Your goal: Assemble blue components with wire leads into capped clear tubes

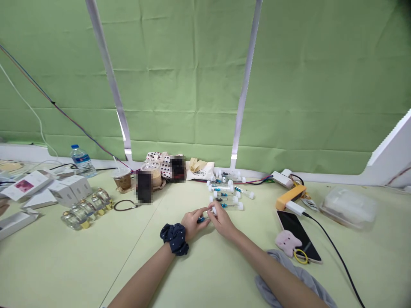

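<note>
My left hand (193, 223), with a dark dotted scrunchie (175, 238) round its wrist, is closed on a small tube (201, 220) that shows blue between the fingers. Its fingertips meet those of my right hand (222, 220), which pinches the white cap end (214, 210) of what looks like the same tube. Most of this tube is hidden by my fingers. Just beyond my hands lies a loose pile of clear tubes (224, 194) with white caps and blue and dark pieces inside. The nearest of them lies right beside my right fingertips.
On the left stand small glass jars (86, 209), white boxes (66, 190), a water bottle (82, 161) and a drink cup (122, 179). A white pouch (199, 170) lies at the back. To the right are a phone (303, 239), an orange charger (290, 196), a cable (334, 244) and a plastic container (349, 207).
</note>
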The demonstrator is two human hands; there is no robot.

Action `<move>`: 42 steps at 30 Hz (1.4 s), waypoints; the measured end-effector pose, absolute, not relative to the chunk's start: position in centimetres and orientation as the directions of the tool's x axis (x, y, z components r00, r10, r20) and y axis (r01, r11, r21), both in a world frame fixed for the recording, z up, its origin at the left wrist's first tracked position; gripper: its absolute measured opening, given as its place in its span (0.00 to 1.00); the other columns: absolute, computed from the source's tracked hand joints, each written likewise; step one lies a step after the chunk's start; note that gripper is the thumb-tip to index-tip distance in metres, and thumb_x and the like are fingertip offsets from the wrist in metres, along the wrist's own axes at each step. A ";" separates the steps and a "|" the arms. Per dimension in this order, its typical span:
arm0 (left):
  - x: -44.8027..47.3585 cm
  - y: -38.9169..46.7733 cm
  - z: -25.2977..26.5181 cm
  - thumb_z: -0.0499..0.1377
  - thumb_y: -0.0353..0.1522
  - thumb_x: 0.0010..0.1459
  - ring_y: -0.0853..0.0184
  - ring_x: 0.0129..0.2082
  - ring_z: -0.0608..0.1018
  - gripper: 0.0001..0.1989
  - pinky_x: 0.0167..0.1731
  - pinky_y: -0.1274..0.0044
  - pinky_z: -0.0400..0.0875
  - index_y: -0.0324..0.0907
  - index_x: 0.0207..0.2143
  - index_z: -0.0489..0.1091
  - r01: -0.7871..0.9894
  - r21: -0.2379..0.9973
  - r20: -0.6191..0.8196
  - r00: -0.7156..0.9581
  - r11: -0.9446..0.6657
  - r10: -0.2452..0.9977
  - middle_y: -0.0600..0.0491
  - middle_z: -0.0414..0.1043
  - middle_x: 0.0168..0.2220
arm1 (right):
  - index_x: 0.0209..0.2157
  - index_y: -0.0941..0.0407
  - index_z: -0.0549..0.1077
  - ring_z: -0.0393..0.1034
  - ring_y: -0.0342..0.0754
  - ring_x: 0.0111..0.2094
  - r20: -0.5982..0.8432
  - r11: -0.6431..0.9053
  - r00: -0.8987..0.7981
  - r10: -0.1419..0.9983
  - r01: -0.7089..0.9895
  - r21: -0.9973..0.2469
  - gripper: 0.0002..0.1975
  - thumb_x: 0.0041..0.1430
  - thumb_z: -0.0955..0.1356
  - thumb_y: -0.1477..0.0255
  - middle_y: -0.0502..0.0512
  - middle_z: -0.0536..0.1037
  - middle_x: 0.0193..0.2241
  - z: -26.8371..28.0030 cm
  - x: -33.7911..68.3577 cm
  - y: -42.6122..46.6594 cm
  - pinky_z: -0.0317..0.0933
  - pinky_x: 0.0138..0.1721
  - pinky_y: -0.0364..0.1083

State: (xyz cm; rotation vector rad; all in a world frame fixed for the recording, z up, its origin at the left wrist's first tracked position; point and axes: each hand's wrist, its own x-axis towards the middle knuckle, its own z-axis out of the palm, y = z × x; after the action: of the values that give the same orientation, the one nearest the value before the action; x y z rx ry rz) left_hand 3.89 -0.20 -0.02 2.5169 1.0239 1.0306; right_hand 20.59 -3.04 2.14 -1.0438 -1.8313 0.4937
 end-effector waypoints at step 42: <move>2.7 0.2 0.5 0.52 0.28 0.48 0.67 0.27 0.68 0.06 0.28 0.74 0.59 0.41 0.20 0.62 0.587 -0.094 0.502 0.726 -0.804 0.471 0.51 0.65 0.25 | 0.44 0.54 0.66 0.61 0.49 0.44 0.582 0.575 -0.288 0.760 0.716 -0.397 0.17 0.53 0.61 0.81 0.56 0.66 0.44 -0.5 19.3 -3.4 0.56 0.45 0.48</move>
State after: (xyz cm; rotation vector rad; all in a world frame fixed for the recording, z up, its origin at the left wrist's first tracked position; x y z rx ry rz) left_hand 2.68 0.25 0.53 3.1447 0.9812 0.7987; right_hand 19.33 -3.36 -0.50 -1.1753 -2.0474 0.0747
